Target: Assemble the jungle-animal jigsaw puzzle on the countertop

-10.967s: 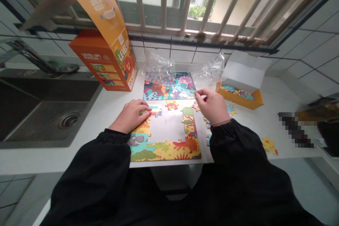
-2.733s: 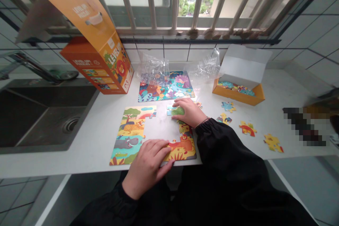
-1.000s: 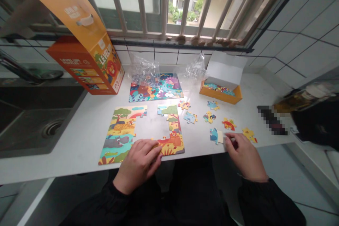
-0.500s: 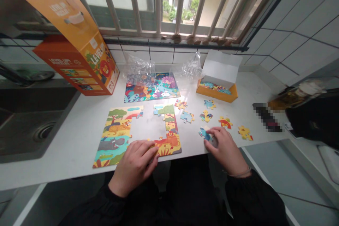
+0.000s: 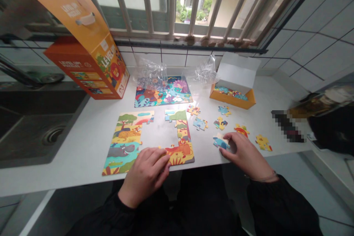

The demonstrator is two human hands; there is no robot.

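A half-built animal puzzle lies on the white counter in front of me, with a bare gap in its middle. My left hand rests flat on its lower edge, fingers on the lion part, holding nothing. My right hand lies at the counter's front edge with its fingertips curled on a blue loose piece. Several other loose pieces are scattered to the right of the puzzle.
A finished puzzle and clear plastic bags lie near the tiled wall. An orange puzzle box stands open at the left, a small orange tray of pieces at the right. A dark sink is at the far left.
My right hand left the puzzle's upper right part, went to the loose pieces at the right and took hold of the blue piece. My left hand has stayed on the puzzle's lower edge.
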